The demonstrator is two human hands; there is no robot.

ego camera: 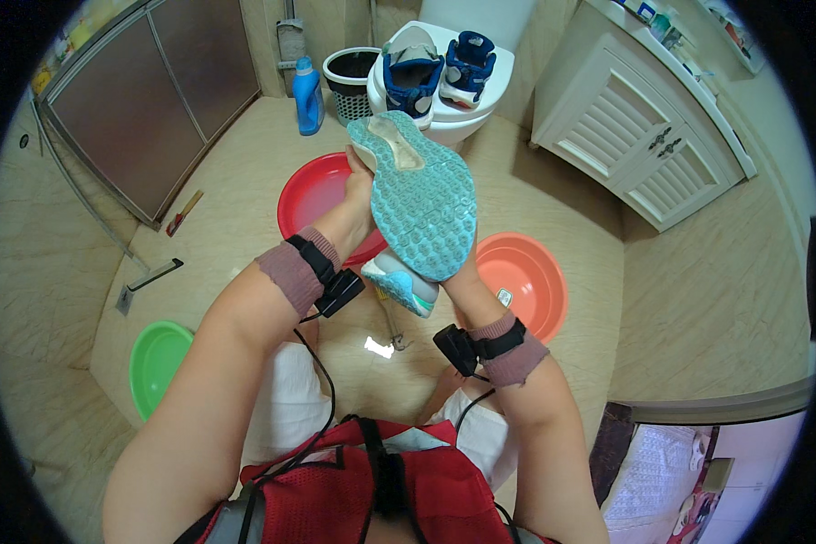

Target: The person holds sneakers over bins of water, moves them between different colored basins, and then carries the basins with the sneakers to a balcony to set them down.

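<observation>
A shoe with a turquoise, textured sole (427, 211) is held up between my hands, its sole facing me. My left hand (360, 185) grips its far left end. My right hand (461, 275) is at its near right side, the fingers hidden behind the sole. Just below it shows part of a second shoe (402, 284), grey, white and turquoise; whether a hand holds it too, I cannot tell. Under my left hand sits a red plastic basin (306, 194) with liquid in it. An orange basin (527, 282) stands on the floor beside my right forearm.
Two blue-and-white sneakers (411, 78) rest on the toilet lid (503, 75). Beside the toilet are a wastebasket (353, 102) and a blue detergent bottle (308, 98). A green basin (156, 364), a brush (185, 213) and a yellow-handled tool (391, 319) are on the floor. A white cabinet (625, 115) stands right.
</observation>
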